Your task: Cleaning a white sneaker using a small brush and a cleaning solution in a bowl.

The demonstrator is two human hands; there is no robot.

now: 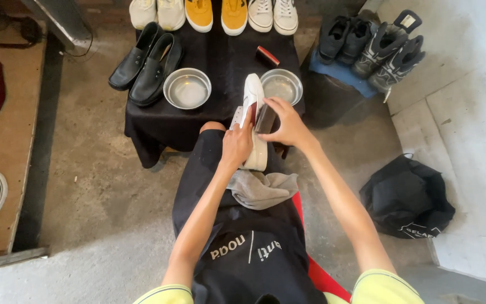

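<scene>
A white sneaker (253, 93) rests toe-away on my knee, its sole edge toward the camera. My left hand (236, 145) grips its side near the heel. My right hand (288, 125) holds a dark brush (265, 119) pressed against the sneaker's upper. A grey cloth (262, 188) lies across my lap below the shoe. Two metal bowls stand on the black-draped table (158, 124) just ahead, one to the left (187, 88) and one to the right (281, 84) of the sneaker's toe.
On the table: black loafers (146, 65), white sneakers (157, 12), yellow shoes (216, 14), another white pair (273, 14) and a small dark block (266, 56). Black boots (378, 48) sit on a stand at right. A black bag (406, 197) lies on the floor.
</scene>
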